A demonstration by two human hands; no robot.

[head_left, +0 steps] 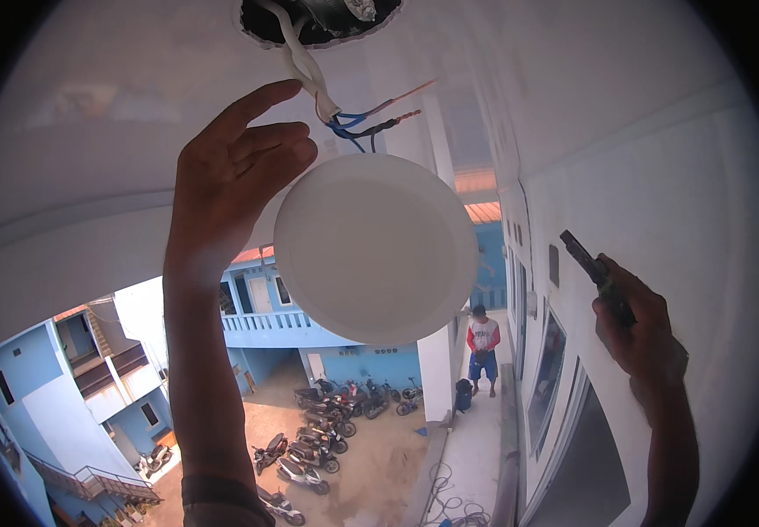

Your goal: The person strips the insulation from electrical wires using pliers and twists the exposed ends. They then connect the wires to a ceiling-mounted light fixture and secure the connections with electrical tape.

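Note:
A round white ceiling lamp hangs by its wires below a ragged hole in the ceiling. White cable comes down out of the hole. Below its end, blue and dark wires branch out, and bare copper ends point to the right. My left hand is raised beside the cable and lamp, fingers apart; the index fingertip is at the cable, though contact is unclear. On the right, my right hand grips pliers with dark jaws pointing up and left, apart from the wires.
White wall and windows line the right side. Far below, a person stands on a walkway near a dark bag and loose cable. Several motorbikes stand in the courtyard among blue buildings.

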